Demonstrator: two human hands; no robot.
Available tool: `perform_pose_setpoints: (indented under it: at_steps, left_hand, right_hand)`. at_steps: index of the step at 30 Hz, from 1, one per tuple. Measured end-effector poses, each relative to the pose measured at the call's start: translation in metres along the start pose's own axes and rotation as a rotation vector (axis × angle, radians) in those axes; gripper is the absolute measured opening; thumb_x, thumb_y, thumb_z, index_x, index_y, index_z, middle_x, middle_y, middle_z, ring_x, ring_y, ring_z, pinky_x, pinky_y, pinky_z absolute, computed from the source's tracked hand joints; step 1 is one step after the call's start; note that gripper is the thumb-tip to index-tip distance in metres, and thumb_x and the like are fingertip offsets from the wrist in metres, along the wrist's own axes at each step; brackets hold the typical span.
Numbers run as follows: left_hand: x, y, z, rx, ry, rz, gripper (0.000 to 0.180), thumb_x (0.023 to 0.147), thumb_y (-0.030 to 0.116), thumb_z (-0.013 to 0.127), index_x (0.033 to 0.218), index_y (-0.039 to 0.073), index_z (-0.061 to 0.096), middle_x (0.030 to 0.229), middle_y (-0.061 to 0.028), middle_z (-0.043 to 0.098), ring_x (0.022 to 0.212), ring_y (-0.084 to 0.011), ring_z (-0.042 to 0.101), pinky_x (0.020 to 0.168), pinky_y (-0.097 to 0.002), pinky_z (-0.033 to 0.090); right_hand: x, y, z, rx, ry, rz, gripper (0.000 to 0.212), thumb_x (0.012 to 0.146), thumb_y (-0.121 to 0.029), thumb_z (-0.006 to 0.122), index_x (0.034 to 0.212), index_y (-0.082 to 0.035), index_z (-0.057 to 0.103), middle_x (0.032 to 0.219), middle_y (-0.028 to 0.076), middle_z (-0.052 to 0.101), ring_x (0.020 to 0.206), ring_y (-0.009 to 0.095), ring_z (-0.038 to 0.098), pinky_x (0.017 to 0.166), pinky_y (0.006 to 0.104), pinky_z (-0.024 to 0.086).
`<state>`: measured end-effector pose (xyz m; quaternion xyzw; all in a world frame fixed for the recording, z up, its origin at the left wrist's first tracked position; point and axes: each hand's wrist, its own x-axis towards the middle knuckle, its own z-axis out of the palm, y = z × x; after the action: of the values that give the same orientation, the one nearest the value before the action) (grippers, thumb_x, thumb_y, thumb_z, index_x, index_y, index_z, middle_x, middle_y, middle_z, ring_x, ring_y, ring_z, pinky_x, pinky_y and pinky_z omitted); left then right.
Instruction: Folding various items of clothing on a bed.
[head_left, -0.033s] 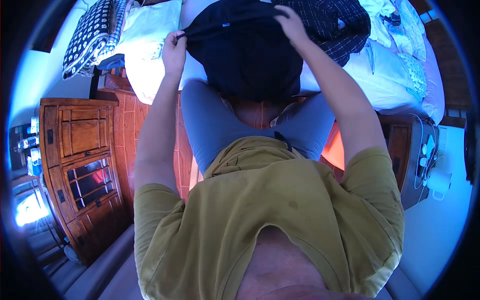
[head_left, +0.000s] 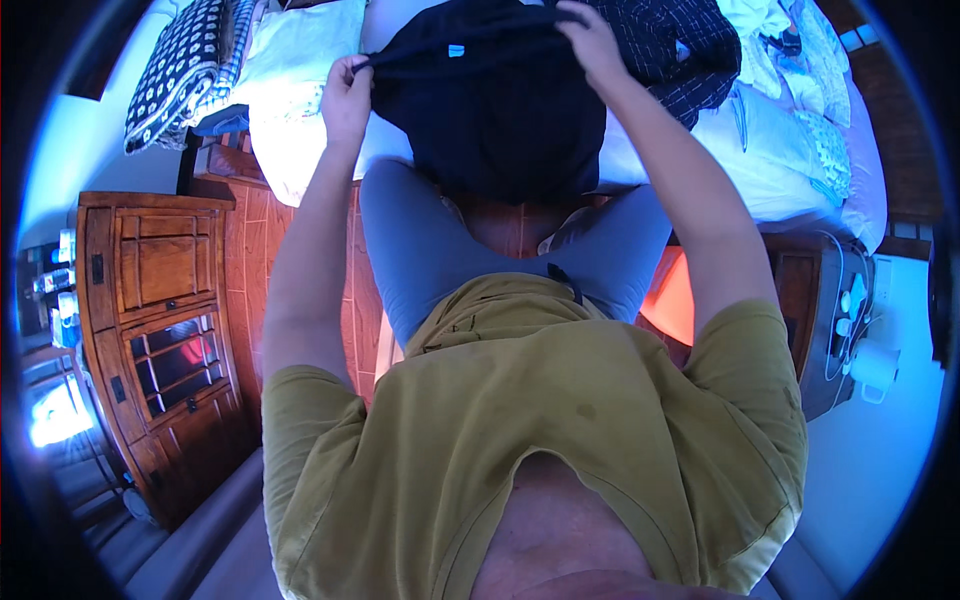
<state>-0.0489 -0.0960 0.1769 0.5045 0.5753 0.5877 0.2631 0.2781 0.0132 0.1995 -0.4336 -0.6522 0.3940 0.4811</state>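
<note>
A black garment (head_left: pixel 500 130) lies over the edge of the bed in front of my knees, its lower part hanging between them. I cannot tell what kind of garment it is. A small pale label (head_left: pixel 456 50) shows near its upper edge, which is stretched between my two hands. My left hand (head_left: pixel 347 100) pinches the left end of that edge between thumb and fingers. At the far right end, my right hand (head_left: pixel 593 47) is closed on the same edge. A dark checked cloth (head_left: pixel 680 55) lies just beyond my right hand.
The white bed (head_left: pixel 720 170) spans the far side. Folded patterned textiles (head_left: pixel 175 80) and a pale folded cloth (head_left: pixel 300 50) lie left; crumpled light clothes (head_left: pixel 810 70) lie right. A wooden cabinet (head_left: pixel 165 260) stands left. A white kettle (head_left: pixel 875 372) and cables are at right.
The stretched edge of the garment has shifted slightly, so more of the pale label shows. My right hand has moved slightly right and up; my left hand has barely moved.
</note>
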Motion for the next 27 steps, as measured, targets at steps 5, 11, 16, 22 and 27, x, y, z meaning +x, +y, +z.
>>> perform_pose_setpoints:
  at_steps: [5,11,16,22,27]
  left_hand:
    - [0.009,0.059,0.012,0.179,0.062,0.249,0.019,0.086,0.014,0.057,0.102,0.004,0.055,0.085,-0.0006,0.055,0.075,-0.0083,0.05,0.07,-0.02,0.04]
    - [-0.029,0.065,0.053,0.169,-0.24,0.483,0.058,0.077,0.03,0.068,0.122,0.004,0.044,0.122,-0.014,0.046,0.111,-0.0253,0.046,0.09,-0.0319,0.038]
    - [-0.097,0.06,0.095,0.014,-0.434,0.449,0.086,0.071,0.046,0.069,0.133,-0.002,0.031,0.134,-0.0206,0.036,0.125,-0.0335,0.034,0.105,-0.0382,0.025]
    - [-0.114,0.085,0.12,0.307,-0.203,0.611,0.07,0.065,0.022,0.074,0.125,0.001,0.043,0.129,-0.0189,0.042,0.121,-0.0324,0.04,0.102,-0.0365,0.031]
    - [-0.046,0.124,0.087,0.187,-0.084,-0.047,0.027,0.08,0.012,0.055,0.103,-0.002,0.057,0.093,-0.0127,0.061,0.09,-0.0198,0.058,0.083,-0.0284,0.042]
  right_hand:
    - [0.01,-0.124,-0.025,0.289,0.004,-0.165,0.03,0.079,-0.003,0.047,0.106,-0.004,0.058,0.094,0.005,0.057,0.088,0.015,0.052,0.08,0.023,0.04]
    - [-0.001,-0.182,-0.038,0.494,0.05,-0.147,0.029,0.081,-0.006,0.043,0.106,-0.003,0.058,0.095,0.006,0.058,0.088,0.015,0.052,0.081,0.0245,0.04]
    - [-0.025,-0.19,-0.038,0.663,0.135,-0.138,0.032,0.081,-0.005,0.04,0.109,-0.001,0.056,0.095,0.009,0.059,0.088,0.018,0.054,0.08,0.0261,0.043]
    - [-0.038,-0.203,-0.047,0.906,0.219,0.028,0.031,0.082,-0.006,0.041,0.11,0.0,0.056,0.094,0.01,0.059,0.085,0.019,0.057,0.078,0.0271,0.046]
    - [-0.019,-0.18,-0.099,0.199,0.303,-0.409,0.029,0.082,-0.006,0.045,0.107,-0.001,0.057,0.099,0.009,0.059,0.088,0.017,0.054,0.076,0.0246,0.043]
